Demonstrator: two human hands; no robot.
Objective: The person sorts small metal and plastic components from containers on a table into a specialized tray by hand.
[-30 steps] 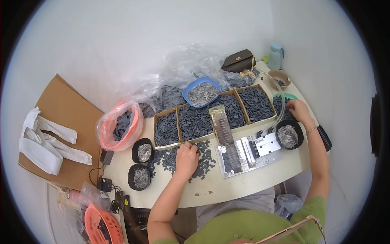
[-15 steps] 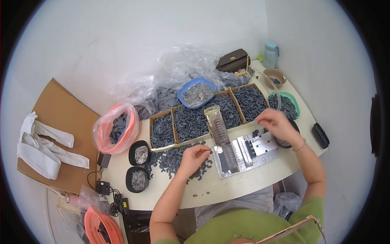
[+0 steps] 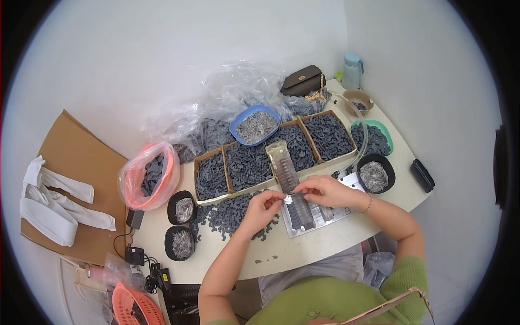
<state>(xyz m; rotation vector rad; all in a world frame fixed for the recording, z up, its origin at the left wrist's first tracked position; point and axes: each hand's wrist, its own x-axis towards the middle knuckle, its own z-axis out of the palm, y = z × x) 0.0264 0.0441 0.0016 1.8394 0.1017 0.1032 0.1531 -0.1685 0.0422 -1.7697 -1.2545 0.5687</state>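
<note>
Both the left hand (image 3: 261, 210) and the right hand (image 3: 327, 191) at the metal fixture (image 3: 297, 233)

We see the two grips almost meeting above the far left part of the fixture, which lies flat on the worktop (image 3: 227, 262). The left grip is drawn nearly closed, thumb against fingertips, at the fixture's corner, beside a small bright patch. The right grip is also narrow, its fingertips pointing down and to the left over the fixture. We cannot tell whether either one has hold of a small piece, as the fingertips are too small to read.

Just beyond them we have a clear ridged tray (image 3: 283, 162), lying across the front rim of the cardboard boxes (image 3: 254, 187) and reaching down toward the fixture. The boxes are filled with dark grey pieces, and more of these form a loose pile (image 3: 230, 213) near the left hand. Beyond the boxes we find a blue dish (image 3: 234, 130) of thin metal pins. To the right of the fixture stands a black bowl (image 3: 391, 176), also of pins, with a green dish (image 3: 389, 141) of grey pieces behind it.
</note>
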